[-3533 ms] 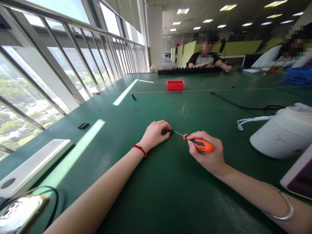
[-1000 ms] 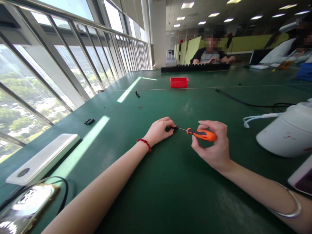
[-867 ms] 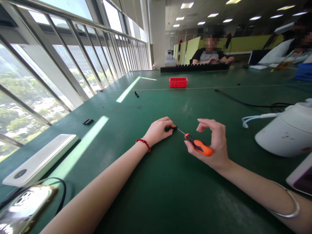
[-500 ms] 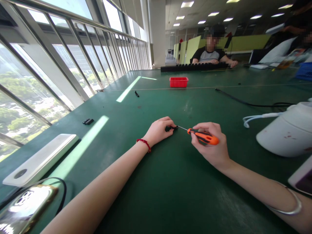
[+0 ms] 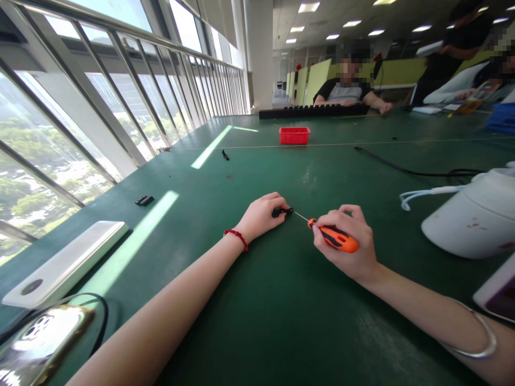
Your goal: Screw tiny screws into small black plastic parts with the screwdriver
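Observation:
My left hand [image 5: 263, 214], with a red bracelet at the wrist, pinches a small black part [image 5: 282, 212] down on the green table [image 5: 257, 300]. Fingers cover much of that part, so its exact kind does not show. In my right hand [image 5: 350, 244] is an orange and black screwdriver [image 5: 336, 237], held by its handle between thumb and fingers. Its thin metal shaft points left, and the tip meets the right end of the black part. Whether a screw sits there is too small to tell.
Two small black pieces, one nearer [image 5: 144, 200] and one farther [image 5: 225, 155], lie to the left. A red bin [image 5: 294, 135] stands ahead. A white power bank [image 5: 66, 262] and a phone [image 5: 44, 343] are at left, a white jug [image 5: 470, 214] at right. A person [image 5: 348, 91] sits opposite.
My right hand and the screwdriver handle have dropped slightly, so the shaft slopes more. The left hand stays on the black part. A standing person at the back right shows more fully.

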Demonstrator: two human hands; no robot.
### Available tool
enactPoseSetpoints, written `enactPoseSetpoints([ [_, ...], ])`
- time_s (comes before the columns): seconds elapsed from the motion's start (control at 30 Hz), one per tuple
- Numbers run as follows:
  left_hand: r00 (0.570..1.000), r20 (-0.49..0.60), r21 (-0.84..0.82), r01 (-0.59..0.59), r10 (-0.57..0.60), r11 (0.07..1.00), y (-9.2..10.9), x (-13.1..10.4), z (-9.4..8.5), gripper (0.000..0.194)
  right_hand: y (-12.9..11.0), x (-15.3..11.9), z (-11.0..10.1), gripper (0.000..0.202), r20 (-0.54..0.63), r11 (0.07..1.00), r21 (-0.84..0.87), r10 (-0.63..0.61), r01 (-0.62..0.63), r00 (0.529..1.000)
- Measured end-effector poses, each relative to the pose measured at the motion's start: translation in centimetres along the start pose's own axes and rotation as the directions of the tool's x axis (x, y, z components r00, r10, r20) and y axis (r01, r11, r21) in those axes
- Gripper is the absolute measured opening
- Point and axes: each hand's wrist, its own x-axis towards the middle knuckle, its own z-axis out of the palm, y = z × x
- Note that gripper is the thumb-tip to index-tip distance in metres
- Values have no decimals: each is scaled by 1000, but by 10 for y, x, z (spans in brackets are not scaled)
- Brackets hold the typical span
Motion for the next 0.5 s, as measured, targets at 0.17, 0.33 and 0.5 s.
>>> enactPoseSetpoints([
  [0.17, 1000, 4, -2, -6, 6, 1000, -1, -1, 1, 15, 0, -1, 0, 15, 21, 1000, -3, 13, -13, 1000],
  [0.33, 1000, -3, -2, -11, 11, 1000, -1, -1, 1, 15, 0, 0, 0, 14, 17, 999, -5, 31, -31, 999],
  [0.5, 1000, -4, -4, -12, 12, 1000, -2, -1, 1, 15, 1, 0, 1, 11, 48, 998, 6, 70, -70, 996],
])
